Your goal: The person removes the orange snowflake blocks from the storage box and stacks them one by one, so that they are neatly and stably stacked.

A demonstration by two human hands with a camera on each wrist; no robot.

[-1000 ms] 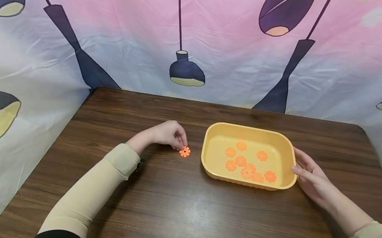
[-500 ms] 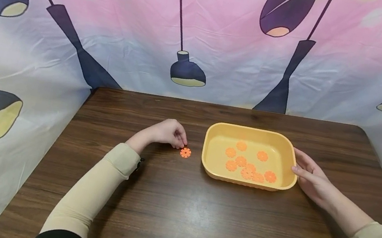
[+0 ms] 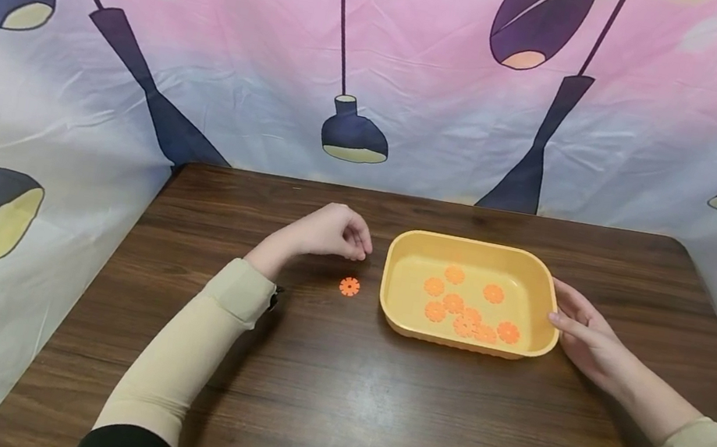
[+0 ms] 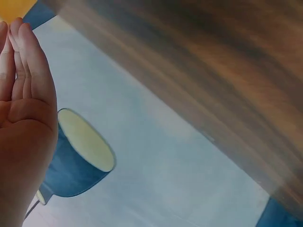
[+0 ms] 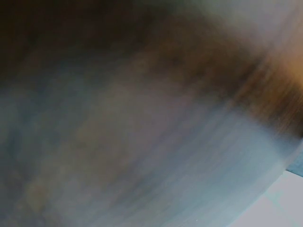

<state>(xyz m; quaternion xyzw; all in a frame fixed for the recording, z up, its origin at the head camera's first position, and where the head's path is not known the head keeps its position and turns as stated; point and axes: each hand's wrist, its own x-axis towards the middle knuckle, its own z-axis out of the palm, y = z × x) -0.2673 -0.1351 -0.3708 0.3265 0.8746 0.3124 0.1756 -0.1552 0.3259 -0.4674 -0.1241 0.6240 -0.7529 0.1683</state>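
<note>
So, one flat orange flower-shaped plastic disc (image 3: 349, 287) sitting on the dark wood-grain tabletop (image 3: 300, 403).
It's just left of the rectangular yellow plastic tub (image 3: 487, 261) and near the left hand (image 3: 337, 234), whose grip looks loose and empty, fingers bent, not touching the disc. The right hand (image 3: 594, 346) has hold of the tub's right end, thumb at the rim. Inside there's a scatter of similar orange pieces (image 3: 493, 293), some overlapping. My guess: the disc is super light, thin and stiff, tough enough, maybe a bit slick and annoying to lift off a flat surface. I'd pinch the notched edge from opposite sides.
</note>
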